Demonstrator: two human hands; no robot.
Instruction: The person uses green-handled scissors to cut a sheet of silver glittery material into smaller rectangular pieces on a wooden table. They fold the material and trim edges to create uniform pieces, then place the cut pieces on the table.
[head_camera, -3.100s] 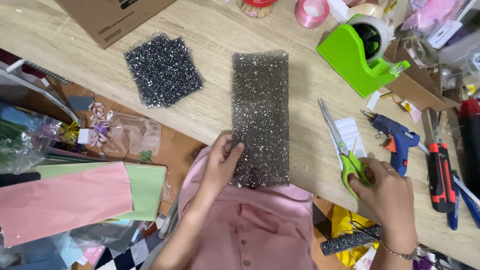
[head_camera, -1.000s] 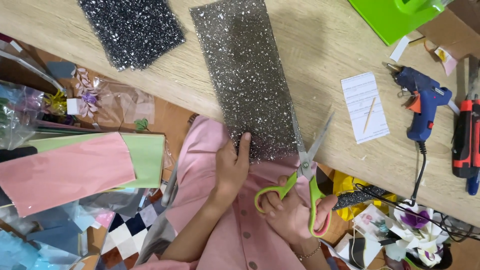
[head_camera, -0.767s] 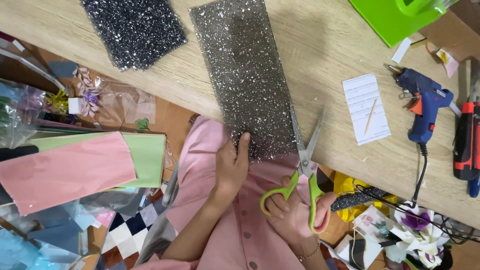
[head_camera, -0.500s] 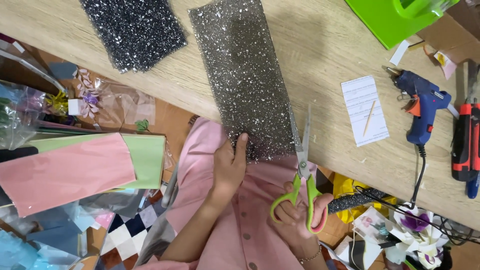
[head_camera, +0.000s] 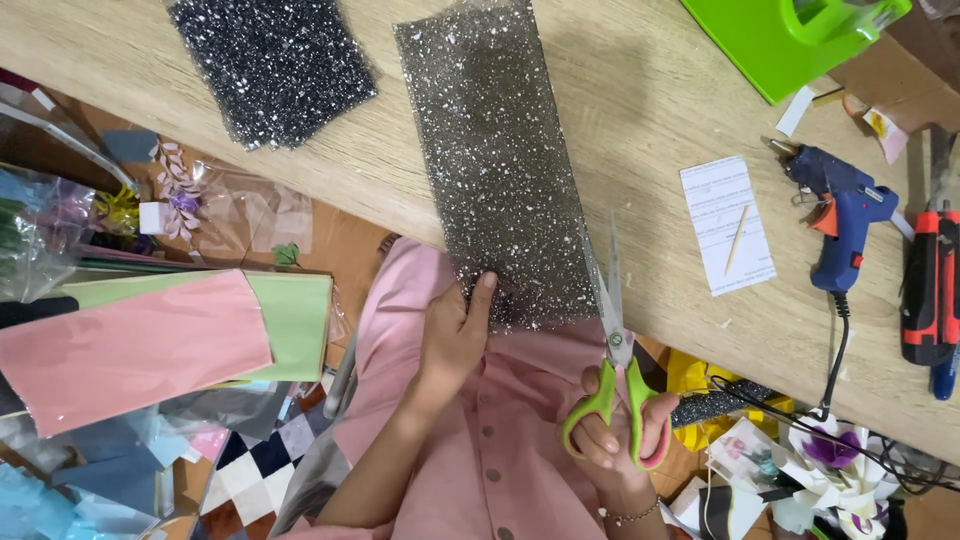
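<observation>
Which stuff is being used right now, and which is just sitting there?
In use: long glitter sheet, held by the left hand; green-handled scissors in the right hand.

Lying about: square glitter sheet, blue glue gun, green tape dispenser, white paper slip.

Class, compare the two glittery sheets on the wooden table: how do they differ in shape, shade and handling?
The long glitter sheet is a tall grey rectangle; the square glitter sheet is shorter and darker, nearly black. The long glitter sheet overhangs the table edge, held by the left hand, with the scissors in the right hand at its right edge; the square glitter sheet lies untouched. Both sparkle with pale flecks.
</observation>
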